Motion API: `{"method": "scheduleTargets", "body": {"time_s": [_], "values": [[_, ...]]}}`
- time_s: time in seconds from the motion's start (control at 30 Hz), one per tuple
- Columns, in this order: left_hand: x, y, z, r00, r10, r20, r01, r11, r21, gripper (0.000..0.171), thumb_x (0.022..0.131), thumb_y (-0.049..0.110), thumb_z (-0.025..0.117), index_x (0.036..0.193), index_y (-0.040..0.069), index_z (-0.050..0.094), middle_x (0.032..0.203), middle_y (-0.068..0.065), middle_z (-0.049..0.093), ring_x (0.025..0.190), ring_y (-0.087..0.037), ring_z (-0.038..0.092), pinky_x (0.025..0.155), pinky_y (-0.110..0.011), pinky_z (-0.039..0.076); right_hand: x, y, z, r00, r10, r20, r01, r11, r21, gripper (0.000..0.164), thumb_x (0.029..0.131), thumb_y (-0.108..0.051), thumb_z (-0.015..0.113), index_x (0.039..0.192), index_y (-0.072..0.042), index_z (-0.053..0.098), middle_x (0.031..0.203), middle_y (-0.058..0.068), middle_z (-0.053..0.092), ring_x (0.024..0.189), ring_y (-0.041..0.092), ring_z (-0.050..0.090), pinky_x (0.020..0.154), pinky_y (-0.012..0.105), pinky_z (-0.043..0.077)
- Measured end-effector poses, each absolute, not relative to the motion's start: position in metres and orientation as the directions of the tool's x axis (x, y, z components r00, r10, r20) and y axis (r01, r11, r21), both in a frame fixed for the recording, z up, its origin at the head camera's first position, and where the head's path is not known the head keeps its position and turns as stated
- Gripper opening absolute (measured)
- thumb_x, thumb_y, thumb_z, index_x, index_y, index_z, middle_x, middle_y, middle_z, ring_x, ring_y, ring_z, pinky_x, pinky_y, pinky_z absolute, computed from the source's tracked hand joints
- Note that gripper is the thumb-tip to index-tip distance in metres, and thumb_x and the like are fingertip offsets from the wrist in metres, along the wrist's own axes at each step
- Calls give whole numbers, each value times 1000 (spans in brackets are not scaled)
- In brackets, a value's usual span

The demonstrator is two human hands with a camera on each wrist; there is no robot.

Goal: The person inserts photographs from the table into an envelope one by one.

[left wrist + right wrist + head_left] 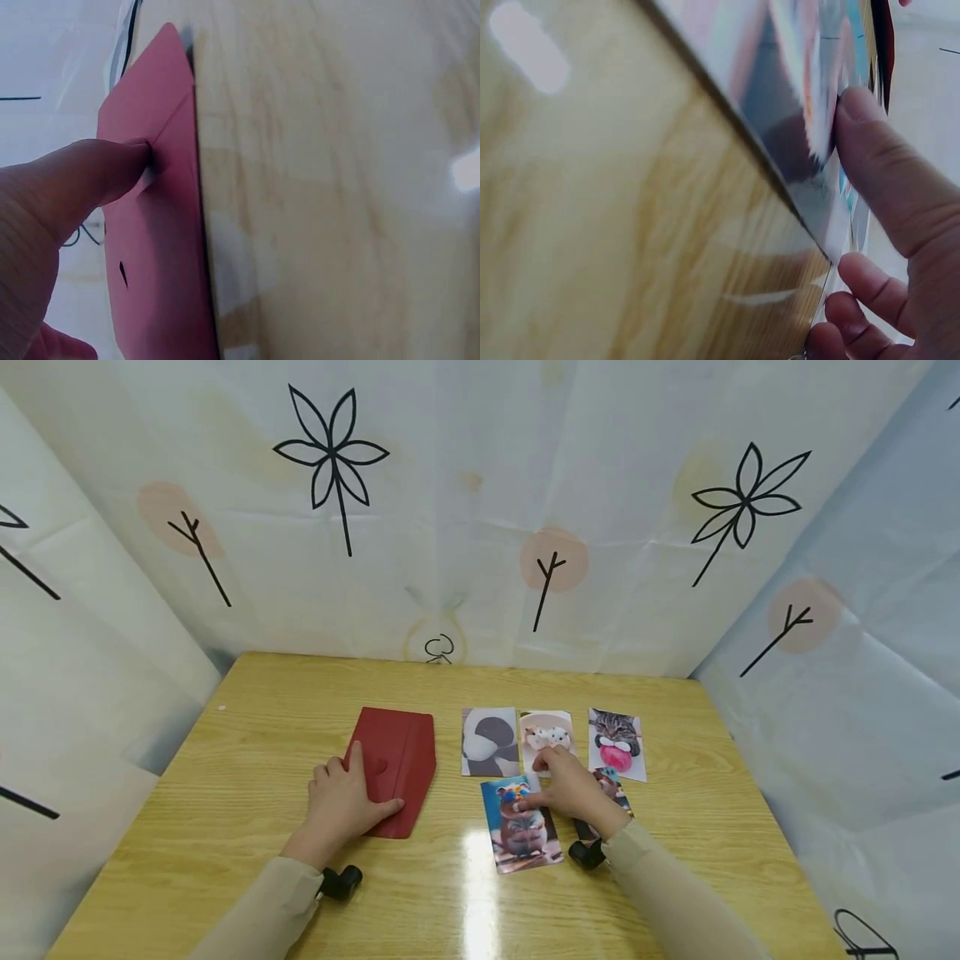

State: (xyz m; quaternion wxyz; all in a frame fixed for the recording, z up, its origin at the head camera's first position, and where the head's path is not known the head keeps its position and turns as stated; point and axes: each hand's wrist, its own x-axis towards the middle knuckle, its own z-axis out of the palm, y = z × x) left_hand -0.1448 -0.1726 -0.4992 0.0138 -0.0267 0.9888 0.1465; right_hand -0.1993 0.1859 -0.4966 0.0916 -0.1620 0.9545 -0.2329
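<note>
A dark red envelope (420, 777) lies on the table at left centre. My left hand (333, 802) rests on it, index finger pointing up along its face; the thumb (112, 169) presses near a fold. On the right, a hamster photo card (521, 839) with a blue background lies at a slight slant. My right hand (573, 789) reaches over its upper right part, with the thumb (866, 142) touching its face. The other fingers are apart from the thumb, beyond the card's edge, over the white-animals photo card (546, 722), partly hidden by the hand.
Above the hamster card lies a grey and white photo card (489, 743). A cat photo card (618, 747) sits farther right. Another photo card (615, 789) is partly covered by my right wrist. A patterned cloth (450, 527) walls the table (300, 685) at the back and sides.
</note>
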Motion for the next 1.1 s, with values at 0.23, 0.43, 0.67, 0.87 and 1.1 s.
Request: {"method": "scheduleTargets", "body": {"time_s": [0.23,0.43,0.67,0.87,1.1], "values": [[-146,-180,-496,-994,-91,-58,-104,951,292,119,64,64,77,138,-14,27,108,-38,43,99,-53,43,77,-59,39,-197,184,-494,-933,-343,-109,-263,858,-441,55,65,-47,87,96,-14,57,97,1,49,80,17,47,74,37,44],[-146,-187,-492,-986,-117,-116,-148,934,324,110,63,63,79,127,-16,37,97,-31,46,93,-49,44,71,-54,39,-197,181,-492,-932,-345,-110,-266,859,-437,55,65,-45,88,98,-13,57,98,0,50,84,18,47,76,38,44],[-146,-189,-493,-980,-137,-144,-177,931,319,88,62,61,79,101,-11,46,87,-25,43,86,-43,44,66,-49,38,-198,181,-493,-929,-342,-141,-245,854,-458,55,65,-43,88,94,-12,53,94,3,47,81,20,44,74,36,41],[-144,-189,-492,-983,-131,-126,-165,933,320,83,62,56,79,98,-12,46,89,-26,41,87,-42,42,65,-48,39,-197,181,-492,-929,-341,-144,-231,839,-493,56,65,-40,89,93,-10,50,85,4,47,73,19,43,67,35,38],[-142,-188,-488,-990,-112,-91,-136,938,320,82,64,56,78,97,-13,49,89,-25,45,85,-42,45,62,-49,42,-195,183,-490,-937,-315,-151,-179,804,-568,44,79,-30,81,102,-9,50,73,2,50,60,17,44,56,32,37]]}}
